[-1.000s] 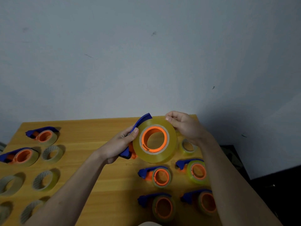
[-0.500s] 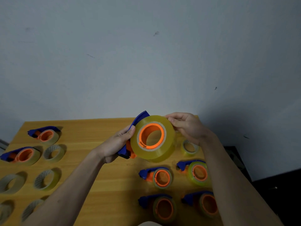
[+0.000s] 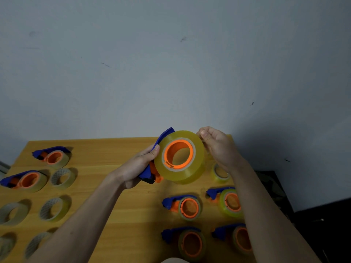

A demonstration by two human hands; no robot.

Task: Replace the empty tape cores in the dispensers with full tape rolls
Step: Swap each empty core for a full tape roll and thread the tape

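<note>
The left hand (image 3: 135, 168) is wrapped around the blue handle of a tape dispenser (image 3: 152, 164) held up above the counter (image 3: 117, 196), thumb tip resting against the edge of the full tape roll (image 3: 187, 174) seated on the dispenser's orange hub (image 3: 178, 154). The right hand (image 3: 218, 149) is at the roll's upper right edge with thumb and fingers curled together there, apparently pinching the loose end of the tape, though the film itself is too clear to make out. The roll looks thick and fairly heavy for its size, stiff through its wound body, with a smooth, slippery outer face; I judge the handle the safer hold, since squeezing the roll's flat sides could push it off the hub. The free tape end will be thin, sticky and prone to folding onto itself, so it wants a light pinch at its very tip. On the right of the counter, below the hands, lie four loaded dispensers (image 3: 183, 206), each with a roll on its orange hub, and a small loose roll (image 3: 220, 172) just beside the right wrist. On the left lie two dispensers carrying thin pale rings (image 3: 28, 180), likely empties, with several loose cores or thin rolls (image 3: 63, 178) near them.
</note>
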